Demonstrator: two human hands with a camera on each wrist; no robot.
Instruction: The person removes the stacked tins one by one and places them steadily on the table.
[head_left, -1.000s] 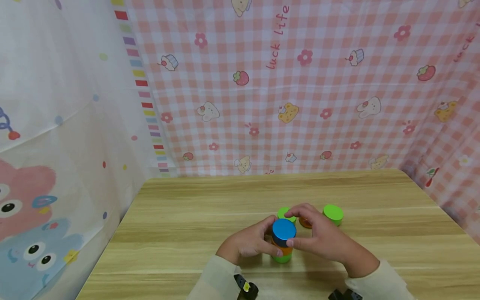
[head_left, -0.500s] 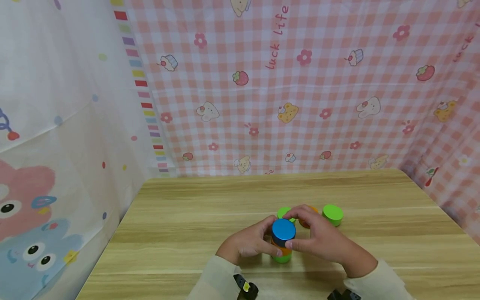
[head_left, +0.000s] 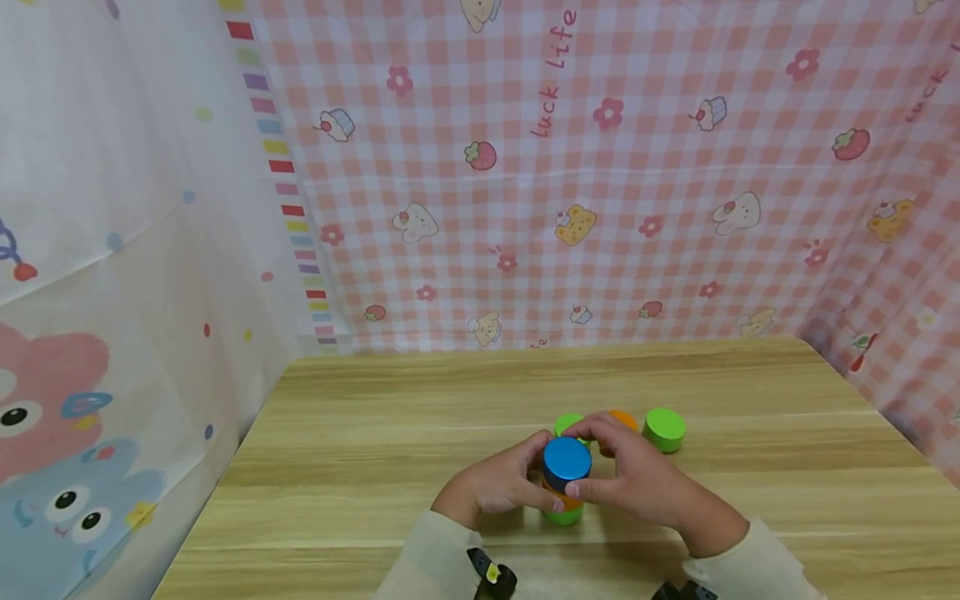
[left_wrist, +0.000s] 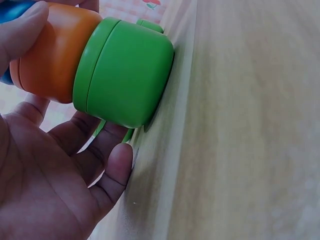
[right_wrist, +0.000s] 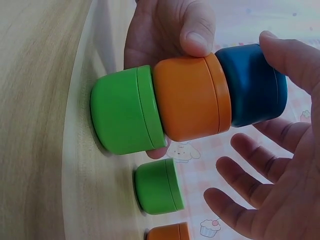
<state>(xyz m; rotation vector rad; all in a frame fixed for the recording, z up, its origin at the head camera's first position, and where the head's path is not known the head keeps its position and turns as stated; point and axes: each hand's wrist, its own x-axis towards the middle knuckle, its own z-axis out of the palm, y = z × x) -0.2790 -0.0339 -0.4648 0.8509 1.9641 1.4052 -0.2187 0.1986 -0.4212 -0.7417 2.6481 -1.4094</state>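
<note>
I see the left hand [head_left: 501, 483] with its thumb and fingers bent round the orange jar [right_wrist: 185, 100], while the right hand [head_left: 641, 483] pinches the blue jar [head_left: 567, 458] above it — remaining fingers loosely spread. Both sit on a green jar [right_wrist: 122, 112] mid-table; nearer the table's [head_left: 375, 417] far edge, another orange jar [head_left: 624, 419] stands between two other green jars [head_left: 664, 429].

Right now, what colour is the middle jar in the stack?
The middle jar is orange; it shows best in the right wrist view.
</note>
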